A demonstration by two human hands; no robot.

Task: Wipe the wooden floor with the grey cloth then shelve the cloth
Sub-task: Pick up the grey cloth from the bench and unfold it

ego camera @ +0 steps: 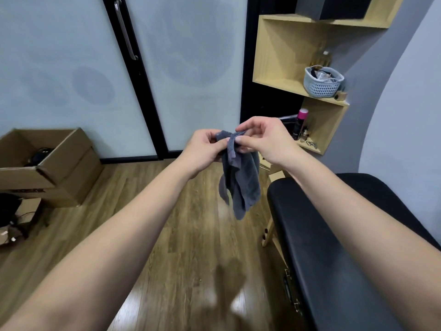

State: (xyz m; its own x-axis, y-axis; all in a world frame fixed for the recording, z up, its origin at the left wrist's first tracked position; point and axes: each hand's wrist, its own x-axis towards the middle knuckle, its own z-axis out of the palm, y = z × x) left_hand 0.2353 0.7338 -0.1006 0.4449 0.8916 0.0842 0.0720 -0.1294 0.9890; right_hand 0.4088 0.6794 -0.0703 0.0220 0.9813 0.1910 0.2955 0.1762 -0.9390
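A grey cloth point(241, 180) hangs in the air in front of me, well above the wooden floor point(181, 235). My left hand point(205, 149) pinches its top edge from the left. My right hand point(265, 139) pinches the same top edge from the right, thumb and fingers curled onto the fabric. The cloth's lower part droops freely in folds. Wooden wall shelves point(281, 82) stand at the right, behind the hands.
A black padded bench point(334, 247) on wooden legs fills the right side. An open cardboard box point(55, 163) sits at the left against frosted glass doors point(191, 68). The shelves hold a small grey basket point(322, 83), bottles and a pink-capped can point(301, 120).
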